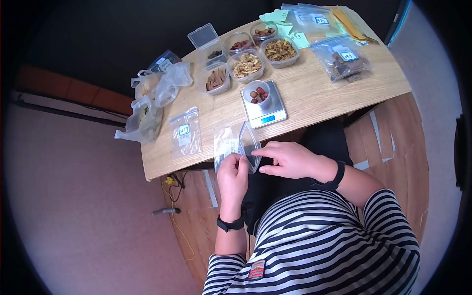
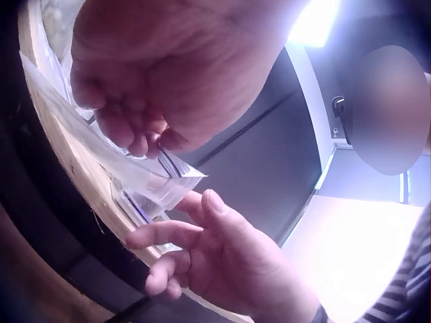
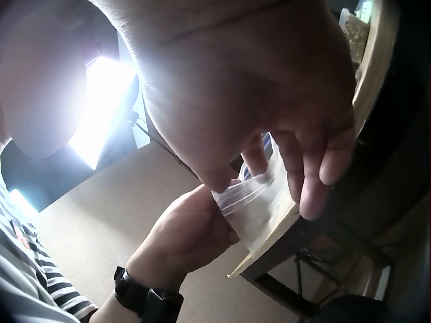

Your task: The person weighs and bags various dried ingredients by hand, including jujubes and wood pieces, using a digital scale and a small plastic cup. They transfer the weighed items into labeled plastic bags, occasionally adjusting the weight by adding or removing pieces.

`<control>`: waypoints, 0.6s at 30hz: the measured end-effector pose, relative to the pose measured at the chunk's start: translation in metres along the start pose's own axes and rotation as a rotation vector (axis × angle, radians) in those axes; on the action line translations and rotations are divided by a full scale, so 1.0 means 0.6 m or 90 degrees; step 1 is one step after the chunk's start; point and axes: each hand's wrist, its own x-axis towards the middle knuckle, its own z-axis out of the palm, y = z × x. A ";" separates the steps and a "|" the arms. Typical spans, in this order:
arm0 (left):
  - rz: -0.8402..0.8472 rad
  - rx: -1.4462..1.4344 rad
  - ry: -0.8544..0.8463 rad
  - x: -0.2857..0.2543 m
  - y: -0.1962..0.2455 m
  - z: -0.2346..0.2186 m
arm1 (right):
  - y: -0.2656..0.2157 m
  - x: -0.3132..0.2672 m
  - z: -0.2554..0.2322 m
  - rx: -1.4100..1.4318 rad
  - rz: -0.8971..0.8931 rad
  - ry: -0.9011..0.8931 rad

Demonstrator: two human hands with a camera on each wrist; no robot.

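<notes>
Head view: just short of the scale [image 1: 277,109], the left hand [image 1: 231,179] pinches an opened bag [image 1: 223,141]; the right hand [image 1: 295,160], fingers spread, touches its mouth. The cup [image 1: 256,84] sits unemptied atop the scale.

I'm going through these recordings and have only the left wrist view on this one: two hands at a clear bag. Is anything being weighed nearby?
Observer: The head view shows a scale with a small round tub on it.

Reviewer: Is the tub empty?

Observer: No, it holds a few red and brown pieces.

Reviewer: Any labelled bag lying flat?

Observer: Yes, a clear bag with a blue-bordered label lies on the table, left of the hands' bag.
</notes>
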 end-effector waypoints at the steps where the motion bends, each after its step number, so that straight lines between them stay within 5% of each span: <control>1: 0.001 0.000 -0.002 -0.001 0.003 -0.001 | -0.003 0.000 -0.004 0.009 -0.009 -0.008; 7: 0.011 -0.030 -0.021 -0.002 0.011 -0.014 | 0.006 0.001 -0.006 -0.056 -0.025 -0.028; 18: -0.007 -0.107 0.173 0.007 0.012 -0.040 | 0.015 0.005 -0.006 -0.063 -0.026 -0.003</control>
